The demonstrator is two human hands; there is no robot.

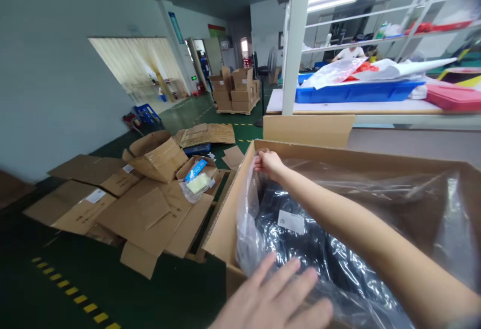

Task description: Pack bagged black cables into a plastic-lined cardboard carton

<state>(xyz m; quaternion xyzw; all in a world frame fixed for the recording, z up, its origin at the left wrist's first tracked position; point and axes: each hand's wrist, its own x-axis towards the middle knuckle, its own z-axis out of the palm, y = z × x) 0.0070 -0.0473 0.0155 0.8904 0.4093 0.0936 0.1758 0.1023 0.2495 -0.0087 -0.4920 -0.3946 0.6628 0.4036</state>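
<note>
A large open cardboard box (233, 214) stands in front of me, lined with a clear plastic bag (246, 234). Inside lie dark items in shiny clear wrapping (274, 239), with a white label (291, 222) on top. My right hand (268, 162) reaches across to the box's far left corner; its fingers are closed on the edge of the plastic liner. Near the box's close side, my left hand (276, 299) is slightly blurred, its fingers spread over the liner. Whether it touches the plastic I cannot tell.
Flattened cartons (150, 214) cover the floor at left, beside a small open box (199, 174) holding plastic-wrapped things. Stacked cartons (240, 88) stand on a pallet farther back, near a fan (263, 71). A bench at right carries a blue tray (356, 92); a person (350, 52) sits behind it.
</note>
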